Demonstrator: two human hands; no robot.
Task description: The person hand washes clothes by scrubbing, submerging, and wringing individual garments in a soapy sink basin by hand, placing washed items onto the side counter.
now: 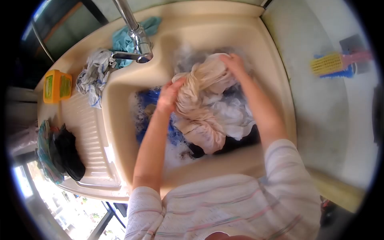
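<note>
A bunched, wet cream cloth (pixel 200 92) lies across the basin of a beige sink (pixel 276 76). My left hand (pixel 170 95) grips its left side, fingers closed on the folds. At the upper right, my right hand (pixel 233 64) is closed on the same cloth, slightly blurred. Beneath and beside it are white fabric (pixel 230 116), a dark cloth (pixel 244 140) and blue fabric (pixel 150 98) in soapy water (pixel 174 154). The cream cloth hides part of what lies under it.
A chrome tap (pixel 140 44) reaches over the sink's back left. Grey-white cloth (pixel 96 72), teal cloth (pixel 125 42), an orange container (pixel 58 86) and dark cloth (pixel 69 154) rest around the ribbed drainboard (pixel 94 148). A yellow-bristled brush (pixel 328 64) hangs on the right wall.
</note>
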